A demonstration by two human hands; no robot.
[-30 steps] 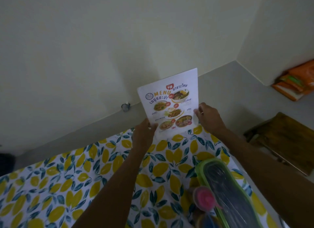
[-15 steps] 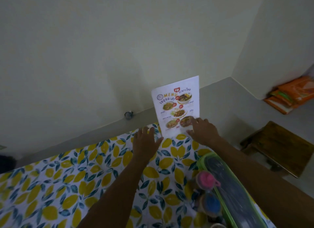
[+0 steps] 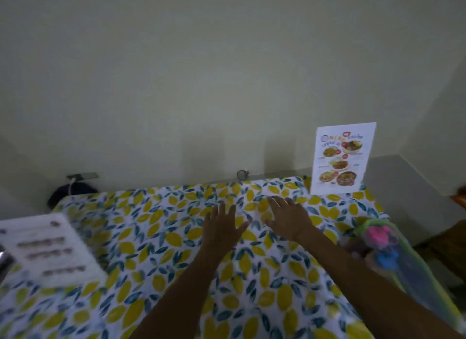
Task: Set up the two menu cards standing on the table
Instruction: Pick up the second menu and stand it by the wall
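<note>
Yellow lemons and blue-green leaves cover the cloth (image 3: 156, 240) spread over the worktop, which runs up to a pale wall (image 3: 201, 73). At the far right corner of the worktop a menu card (image 3: 341, 159) stands upright, its printed face with food photos turned toward the camera and its lower edge resting on the cloth. A second card (image 3: 48, 250) sits at the left edge, blurred, showing dark lines of print on white; whether it lies flat or leans cannot be told.

Both hands are out over the middle of the far half of the worktop, well apart from either card. The left hand (image 3: 222, 225) is palm down with its fingers (image 3: 224, 208) spread wide and holding nothing. The right hand (image 3: 290, 220) is just beside it, also palm down, its fingers (image 3: 276, 202) wide and empty, pointing toward the far edge. Whether the palms touch the cloth or hang just above it cannot be told.

Along the right edge lies a green-rimmed tray (image 3: 416, 275), blurred, with a pink cap (image 3: 378, 235) and a blue cap (image 3: 387, 259) beside it. Past the far edge, at the foot of the wall, a small round metal fitting (image 3: 242, 174) shows, and farther left a dark bundle (image 3: 68, 195) sits under a wall socket (image 3: 83, 176).
</note>
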